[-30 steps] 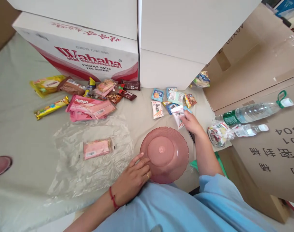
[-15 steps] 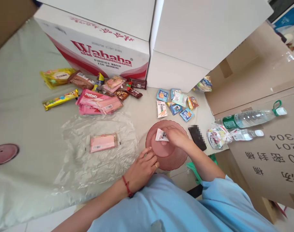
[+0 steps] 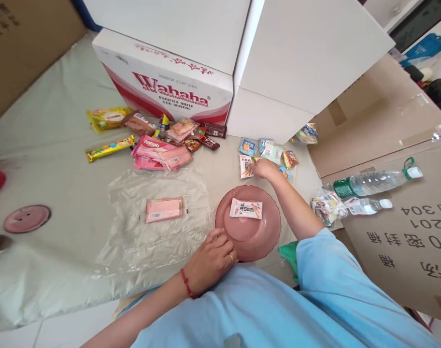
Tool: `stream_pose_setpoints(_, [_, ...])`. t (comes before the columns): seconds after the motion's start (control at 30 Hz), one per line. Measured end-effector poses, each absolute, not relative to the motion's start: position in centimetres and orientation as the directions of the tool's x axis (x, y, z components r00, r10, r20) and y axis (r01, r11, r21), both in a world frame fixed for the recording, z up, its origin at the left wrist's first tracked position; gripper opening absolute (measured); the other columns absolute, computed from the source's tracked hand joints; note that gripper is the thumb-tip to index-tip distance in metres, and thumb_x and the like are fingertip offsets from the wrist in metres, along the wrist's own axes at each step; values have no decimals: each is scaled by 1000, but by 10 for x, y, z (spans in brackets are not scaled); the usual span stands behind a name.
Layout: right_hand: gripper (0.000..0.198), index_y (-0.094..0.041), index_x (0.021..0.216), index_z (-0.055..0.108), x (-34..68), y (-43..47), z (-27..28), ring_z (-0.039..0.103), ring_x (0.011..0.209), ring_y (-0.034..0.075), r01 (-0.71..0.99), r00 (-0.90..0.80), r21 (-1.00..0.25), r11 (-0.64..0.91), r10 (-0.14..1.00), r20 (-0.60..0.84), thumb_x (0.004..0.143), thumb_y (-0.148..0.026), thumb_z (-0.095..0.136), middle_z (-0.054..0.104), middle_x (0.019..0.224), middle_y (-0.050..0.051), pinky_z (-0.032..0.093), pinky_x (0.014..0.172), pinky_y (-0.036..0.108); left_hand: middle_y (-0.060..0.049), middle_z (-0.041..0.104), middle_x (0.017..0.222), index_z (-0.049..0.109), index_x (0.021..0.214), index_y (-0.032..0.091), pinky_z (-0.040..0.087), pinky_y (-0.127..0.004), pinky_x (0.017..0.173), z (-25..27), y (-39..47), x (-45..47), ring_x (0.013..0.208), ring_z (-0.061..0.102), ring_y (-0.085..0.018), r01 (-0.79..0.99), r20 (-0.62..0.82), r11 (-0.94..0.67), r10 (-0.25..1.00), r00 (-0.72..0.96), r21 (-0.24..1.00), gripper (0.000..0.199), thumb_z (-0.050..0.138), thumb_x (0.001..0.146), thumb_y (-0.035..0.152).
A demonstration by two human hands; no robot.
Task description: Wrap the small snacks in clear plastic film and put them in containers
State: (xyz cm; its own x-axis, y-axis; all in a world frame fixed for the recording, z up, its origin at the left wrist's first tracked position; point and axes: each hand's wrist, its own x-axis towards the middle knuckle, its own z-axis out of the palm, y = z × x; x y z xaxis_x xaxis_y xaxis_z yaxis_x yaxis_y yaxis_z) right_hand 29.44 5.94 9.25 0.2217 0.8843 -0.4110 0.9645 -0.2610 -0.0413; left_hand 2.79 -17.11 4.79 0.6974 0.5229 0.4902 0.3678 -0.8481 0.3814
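A pink ridged plate (image 3: 273,227) lies in front of me, with one white snack packet (image 3: 246,209) flat on it. At the plate's near left rim is my left hand (image 3: 213,253), its fingers curled against the edge and the thumb hidden. My right hand (image 3: 265,169) is stretched past the plate, its fingertips closed on the right edge of another white snack packet (image 3: 245,167). Around it are small blue packets (image 3: 248,146), a pale green packet (image 3: 272,153) and a brown-yellow packet (image 3: 290,158). My right hand partly covers this group.
A pink wafer pack (image 3: 164,210) rests on a clear plastic sheet (image 3: 133,241). Behind it, wrapped snacks (image 3: 151,150) are piled before a Wahaha carton (image 3: 169,92). White boxes (image 3: 274,113) stand at the back, water bottles (image 3: 376,182) and cardboard (image 3: 397,241) at the right. A pink lid (image 3: 27,218) lies left.
My right hand has let go of a snack packet on the plate and moved away to the packets behind it. My left hand stays at the rim. The view has shifted slightly.
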Motion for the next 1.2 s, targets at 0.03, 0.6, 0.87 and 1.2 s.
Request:
stream_pose_setpoints(0.03, [49,-10,110,76,290,64,85,68,119,36,961,230,-53,-271,890,-394,97,-53,59,73,125,26,50,95,38,1,58,73,61,78,21,38,-43,111,47,-172,27,78,53,-17,367,491,-849,521,698,379,24,59,101,25])
stream_pose_setpoints(0.6, [33,-18,103,76,317,2,154,67,79,16,358,-283,-934,14,955,-94,82,-43,82,76,94,3,53,74,26,2,58,74,64,86,20,37,-42,114,37,-164,27,80,52,-17,359,549,-862,505,666,358,13,63,99,22])
stream_pose_setpoints(0.87, [26,-16,110,79,259,-62,112,70,95,23,789,-587,-558,256,582,-563,91,-8,64,79,104,10,49,88,31,0,65,82,65,93,21,42,-42,111,36,-150,35,92,60,-18,364,534,-845,531,658,391,6,63,99,21])
stream_pose_setpoints(1.2, [29,-18,124,72,266,-87,104,69,110,24,696,-552,-687,207,767,-327,96,-21,66,76,121,12,50,97,36,-5,75,98,68,100,20,41,-49,118,35,-144,18,113,66,-24,397,557,-775,630,541,491,15,72,93,32])
